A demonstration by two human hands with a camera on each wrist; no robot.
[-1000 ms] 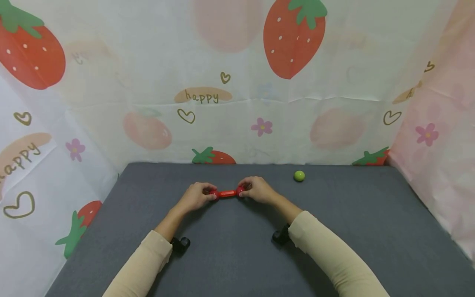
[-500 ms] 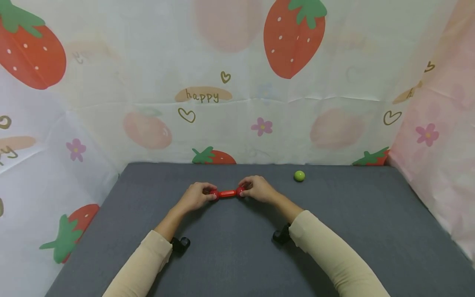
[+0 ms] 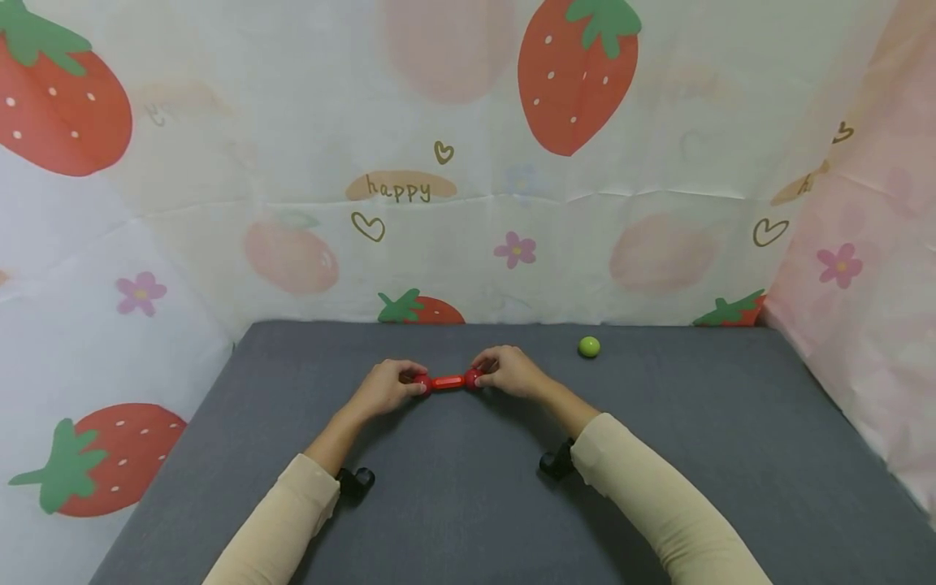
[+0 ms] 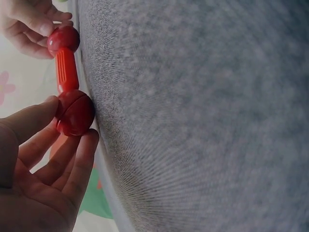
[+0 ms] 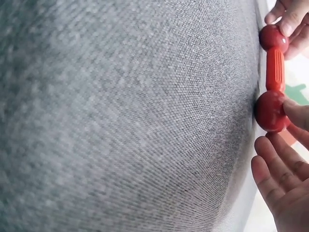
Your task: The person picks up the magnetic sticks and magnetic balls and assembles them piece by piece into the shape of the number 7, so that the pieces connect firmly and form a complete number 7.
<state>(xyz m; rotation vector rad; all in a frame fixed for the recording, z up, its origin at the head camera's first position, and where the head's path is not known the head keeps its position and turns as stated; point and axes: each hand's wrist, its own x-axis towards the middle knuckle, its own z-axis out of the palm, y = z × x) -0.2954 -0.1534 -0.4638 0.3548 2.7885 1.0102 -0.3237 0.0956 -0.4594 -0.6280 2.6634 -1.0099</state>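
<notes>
A red toy dumbbell (image 3: pixel 448 382) with a round ball at each end and a ridged orange-red handle lies crosswise over the grey table. My left hand (image 3: pixel 383 388) pinches its left ball between thumb and fingers, which the left wrist view shows close up at the red ball (image 4: pixel 76 114). At the other end, my right hand (image 3: pixel 512 374) holds the right ball; in the right wrist view the thumb presses that ball (image 5: pixel 271 112) and fingertips sit under it. Both balls are partly covered by the fingers in the head view.
A small green ball (image 3: pixel 588 347) sits near the table's back edge, right of the hands. The grey cloth-covered table (image 3: pixel 453 504) is bounded by a strawberry-print curtain (image 3: pixel 468 260) at the back and sides. Black wrist cameras (image 3: pixel 356 485) hang under both forearms.
Both hands keep their hold on the dumbbell, which stays almost in place. The curtain on the left has shifted, its lower strawberry sliding leftward.
</notes>
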